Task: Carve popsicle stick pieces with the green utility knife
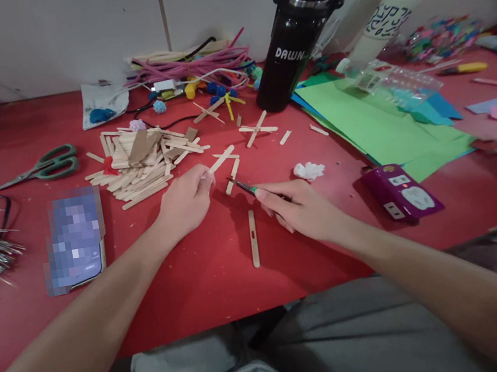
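Between the fingertips of my left hand [189, 198] is a wooden craft stick [223, 158], pointing up and to the right. My right hand [296, 203] grips a thin dark paintbrush [243, 186]. Its tip reaches a second craft stick [233, 176] lying on the red table, though I cannot tell if they touch. Nearer me lies a craft stick with a small slot [254, 239], flat between my forearms. Beyond my hands sits a crossed pair of sticks [258, 129]. A heap of craft sticks [145, 171] spreads out behind my left hand.
Green-handled scissors [56, 163] and a phone [77, 238] lie to the left. A black bottle [284, 54] stands at the back. On the right are green paper sheets [374, 116], a purple power adapter [398, 193] and a crumpled white wad [309, 171]. Pink pipe cleaners [192, 66] lie along the wall.
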The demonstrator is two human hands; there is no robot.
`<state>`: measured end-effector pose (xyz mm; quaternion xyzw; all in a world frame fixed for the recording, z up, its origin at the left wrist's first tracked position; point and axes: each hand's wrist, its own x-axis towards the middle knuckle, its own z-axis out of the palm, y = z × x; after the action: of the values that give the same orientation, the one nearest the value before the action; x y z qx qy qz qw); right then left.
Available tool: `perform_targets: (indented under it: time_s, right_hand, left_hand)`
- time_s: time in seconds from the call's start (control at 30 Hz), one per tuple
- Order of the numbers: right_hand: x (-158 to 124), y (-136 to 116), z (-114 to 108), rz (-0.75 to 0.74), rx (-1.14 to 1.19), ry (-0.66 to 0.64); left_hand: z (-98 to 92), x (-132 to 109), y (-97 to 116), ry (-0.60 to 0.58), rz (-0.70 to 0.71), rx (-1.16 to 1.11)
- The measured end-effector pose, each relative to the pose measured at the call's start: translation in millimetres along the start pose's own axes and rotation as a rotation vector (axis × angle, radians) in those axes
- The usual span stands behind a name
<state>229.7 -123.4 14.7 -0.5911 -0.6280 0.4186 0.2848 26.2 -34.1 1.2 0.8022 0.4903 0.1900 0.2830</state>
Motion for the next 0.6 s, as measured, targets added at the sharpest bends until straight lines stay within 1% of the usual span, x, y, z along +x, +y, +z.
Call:
perform_targets:
  time_s: [0.2, 0.4, 0.5, 0.6]
  right_hand:
    - [-3.8, -3.0, -1.0, -0.025, 0.000, 0.043]
    - [-4.2, -2.8, -1.3, 0.008, -0.042, 0.059]
    - [-4.7, -0.6, 1.4, -0.028, -0.069, 0.068]
    - [-6.1, 0.5, 5.8, -0.094, -0.113, 0.106]
  left_hand:
    - [-1.5, 0.9, 1.7, -0.035, -0.007, -0.022]
    - [-7.0, 4.1, -0.1, -0.085, 0.020, -0.070]
    - [-10.2, 5.2, -0.3, -0.082, 0.029, -0.098]
    - [-13.2, 5.0, 0.4, -0.097, 0.006, -0.112]
